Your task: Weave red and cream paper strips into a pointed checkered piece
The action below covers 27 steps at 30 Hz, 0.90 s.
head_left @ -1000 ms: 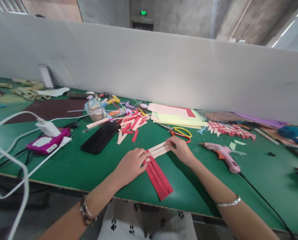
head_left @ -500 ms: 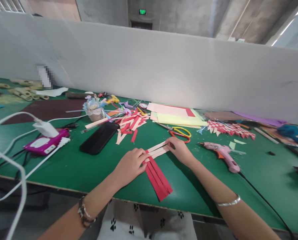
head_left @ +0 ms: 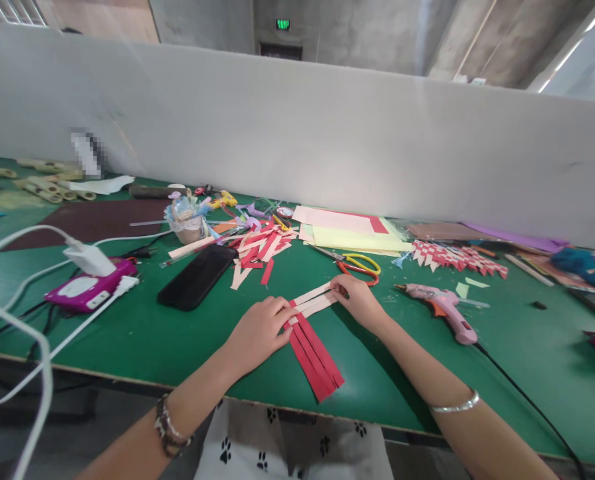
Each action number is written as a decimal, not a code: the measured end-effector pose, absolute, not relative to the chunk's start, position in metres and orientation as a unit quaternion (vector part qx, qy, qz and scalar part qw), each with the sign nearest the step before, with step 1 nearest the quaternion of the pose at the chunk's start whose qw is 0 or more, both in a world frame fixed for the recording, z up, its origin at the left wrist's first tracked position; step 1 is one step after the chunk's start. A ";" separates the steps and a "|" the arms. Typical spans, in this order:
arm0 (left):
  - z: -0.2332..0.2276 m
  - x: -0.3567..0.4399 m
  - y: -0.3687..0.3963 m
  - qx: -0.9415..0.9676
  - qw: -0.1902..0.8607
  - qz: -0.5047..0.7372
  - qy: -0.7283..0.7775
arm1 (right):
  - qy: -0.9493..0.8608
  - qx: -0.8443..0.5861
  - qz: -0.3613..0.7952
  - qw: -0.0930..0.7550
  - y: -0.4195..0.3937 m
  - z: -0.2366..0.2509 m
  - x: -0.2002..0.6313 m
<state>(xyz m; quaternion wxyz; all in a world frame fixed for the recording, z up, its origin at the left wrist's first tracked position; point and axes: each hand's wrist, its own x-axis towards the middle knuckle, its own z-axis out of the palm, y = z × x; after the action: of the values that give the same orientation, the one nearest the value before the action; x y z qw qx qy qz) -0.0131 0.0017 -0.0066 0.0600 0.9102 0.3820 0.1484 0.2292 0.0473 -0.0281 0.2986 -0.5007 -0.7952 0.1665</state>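
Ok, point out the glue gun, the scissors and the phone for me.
glue gun (head_left: 442, 308), head view, on its pink body.
scissors (head_left: 360, 265), head view, on the yellow and red handles.
phone (head_left: 197, 276), head view, middle of its dark screen.

Even daylight fills my view, brightest at two o'clock; my right hand (head_left: 360, 300) casts a soft shadow toward four o'clock. Edges bow with wide-angle distortion; a pixelated patch sits at nine o'clock.
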 end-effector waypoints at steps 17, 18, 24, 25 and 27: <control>-0.006 -0.013 0.002 0.908 0.075 0.150 0.384 | -0.763 -0.538 0.174 0.315 0.045 -0.027 0.230; -0.006 -0.013 0.002 0.908 0.076 0.151 0.384 | -0.761 -0.540 0.175 0.315 0.045 -0.027 0.230; -0.006 -0.013 0.001 0.904 0.082 0.146 0.394 | -0.755 -0.548 0.174 0.316 0.045 -0.025 0.228; -0.006 -0.013 0.002 0.904 0.083 0.147 0.393 | -0.755 -0.548 0.174 0.316 0.045 -0.025 0.228; -0.006 -0.013 0.002 0.904 0.084 0.148 0.391 | -0.753 -0.549 0.173 0.318 0.045 -0.025 0.228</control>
<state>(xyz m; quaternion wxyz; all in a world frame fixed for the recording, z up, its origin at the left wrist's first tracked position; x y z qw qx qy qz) -0.0131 0.0018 -0.0063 0.0844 0.9044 0.3910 0.1484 0.2280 0.0451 -0.0251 0.3177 -0.5489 -0.7535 0.1732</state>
